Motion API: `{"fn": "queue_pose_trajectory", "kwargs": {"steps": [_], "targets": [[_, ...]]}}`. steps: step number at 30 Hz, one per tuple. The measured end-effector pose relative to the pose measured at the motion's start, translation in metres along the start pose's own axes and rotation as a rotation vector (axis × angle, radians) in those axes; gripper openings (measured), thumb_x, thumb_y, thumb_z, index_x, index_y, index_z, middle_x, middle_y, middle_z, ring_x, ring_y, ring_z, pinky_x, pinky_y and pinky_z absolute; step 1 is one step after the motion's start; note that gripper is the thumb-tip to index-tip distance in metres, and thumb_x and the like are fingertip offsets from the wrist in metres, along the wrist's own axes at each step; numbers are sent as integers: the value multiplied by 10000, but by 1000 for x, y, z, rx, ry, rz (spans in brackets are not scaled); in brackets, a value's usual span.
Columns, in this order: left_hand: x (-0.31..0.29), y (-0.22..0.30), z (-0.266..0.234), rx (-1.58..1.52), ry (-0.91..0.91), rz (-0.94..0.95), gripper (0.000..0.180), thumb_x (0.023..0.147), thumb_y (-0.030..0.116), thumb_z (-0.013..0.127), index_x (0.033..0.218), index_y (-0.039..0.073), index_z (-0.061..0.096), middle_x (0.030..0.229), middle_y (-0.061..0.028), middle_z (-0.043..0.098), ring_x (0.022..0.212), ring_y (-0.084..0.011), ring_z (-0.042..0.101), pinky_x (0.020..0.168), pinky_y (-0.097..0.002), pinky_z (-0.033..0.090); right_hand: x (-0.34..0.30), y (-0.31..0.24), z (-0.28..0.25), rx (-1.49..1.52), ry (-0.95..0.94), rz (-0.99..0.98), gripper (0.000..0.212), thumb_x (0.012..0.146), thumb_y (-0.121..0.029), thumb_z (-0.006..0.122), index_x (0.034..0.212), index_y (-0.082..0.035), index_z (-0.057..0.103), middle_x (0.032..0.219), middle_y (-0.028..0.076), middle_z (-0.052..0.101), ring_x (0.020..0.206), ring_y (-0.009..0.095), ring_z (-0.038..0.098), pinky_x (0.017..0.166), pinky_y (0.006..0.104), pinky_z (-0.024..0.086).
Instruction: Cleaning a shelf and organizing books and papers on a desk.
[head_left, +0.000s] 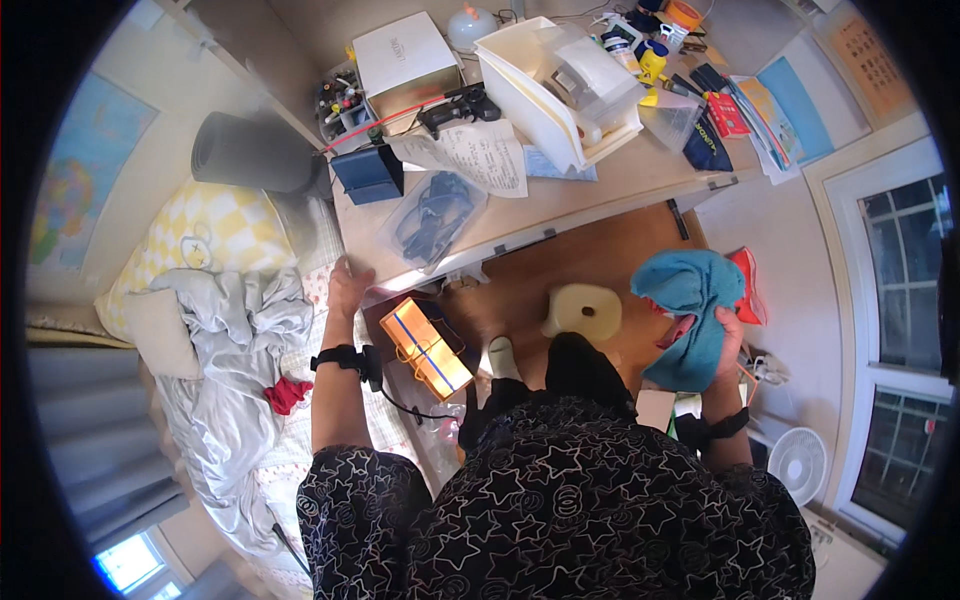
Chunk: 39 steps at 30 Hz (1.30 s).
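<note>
My right hand (pixel 731 338) is closed on a teal towel (pixel 690 283), which hangs in folds beside the desk's right end. Something red shows among the folds, and a red plastic bag (pixel 748 288) sticks out behind the towel. At the desk's near left corner, my left hand (pixel 348 285) touches the edge with thumb and fingers apart, holding nothing. Just below that corner stands an orange box (pixel 425 347) with a blue stripe and thin handles. Each wrist wears a black strap.
The desk (pixel 360 225) bears a clear plastic bag (pixel 435 215), papers, a white box (pixel 407 58) and file holders. A cream stool (pixel 584 312) stands on the wooden floor by my feet. Left is a bed with rumpled grey bedding (pixel 215 350); right, a white fan (pixel 798 466).
</note>
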<state>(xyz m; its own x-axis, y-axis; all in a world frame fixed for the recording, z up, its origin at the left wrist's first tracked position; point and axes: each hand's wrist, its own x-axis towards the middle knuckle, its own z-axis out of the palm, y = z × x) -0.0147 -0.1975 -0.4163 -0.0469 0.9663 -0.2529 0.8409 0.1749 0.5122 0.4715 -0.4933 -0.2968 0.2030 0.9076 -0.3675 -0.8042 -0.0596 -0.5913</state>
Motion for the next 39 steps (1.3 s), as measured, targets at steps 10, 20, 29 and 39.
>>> {"fn": "queue_pose_trajectory", "kwargs": {"steps": [10, 20, 29, 39], "targets": [[28, -7, -5, -28, -134, 106, 683, 628, 214, 715, 1187, -64, 437, 1091, -259, 564, 1044, -361, 542, 882, -371, 446, -18, 40, 55, -40, 36, 54, 494, 729, -356, 491, 924, 95, 540, 754, 206, 605, 672, 323, 582, 710, 471, 512], [52, -39, 28, -52, -67, 84, 709, 592, 187, 727, 1173, -87, 426, 1096, -260, 560, 1049, -342, 547, 880, -348, 446, -2, 55, 70, 77, -55, 137, 515, 751, -242, 514, 1145, 82, 447, 919, 238, 598, 773, 348, 596, 749, 457, 498], [55, -33, 23, -84, -157, 96, 479, 634, 133, 643, 1026, -86, 477, 900, -186, 626, 887, -299, 602, 795, -349, 465, 3, 44, 57, 143, -110, 96, 483, 769, -232, 506, 1141, 71, 450, 910, 236, 593, 787, 352, 599, 764, 474, 494], [30, -56, 9, -229, -111, 42, 641, 700, 96, 664, 1224, -88, 345, 953, -128, 577, 829, -195, 566, 691, -301, 483, 56, 10, 76, 201, -275, 289, 495, 789, -224, 494, 1163, 93, 426, 967, 272, 581, 844, 384, 595, 788, 520, 473]]}}
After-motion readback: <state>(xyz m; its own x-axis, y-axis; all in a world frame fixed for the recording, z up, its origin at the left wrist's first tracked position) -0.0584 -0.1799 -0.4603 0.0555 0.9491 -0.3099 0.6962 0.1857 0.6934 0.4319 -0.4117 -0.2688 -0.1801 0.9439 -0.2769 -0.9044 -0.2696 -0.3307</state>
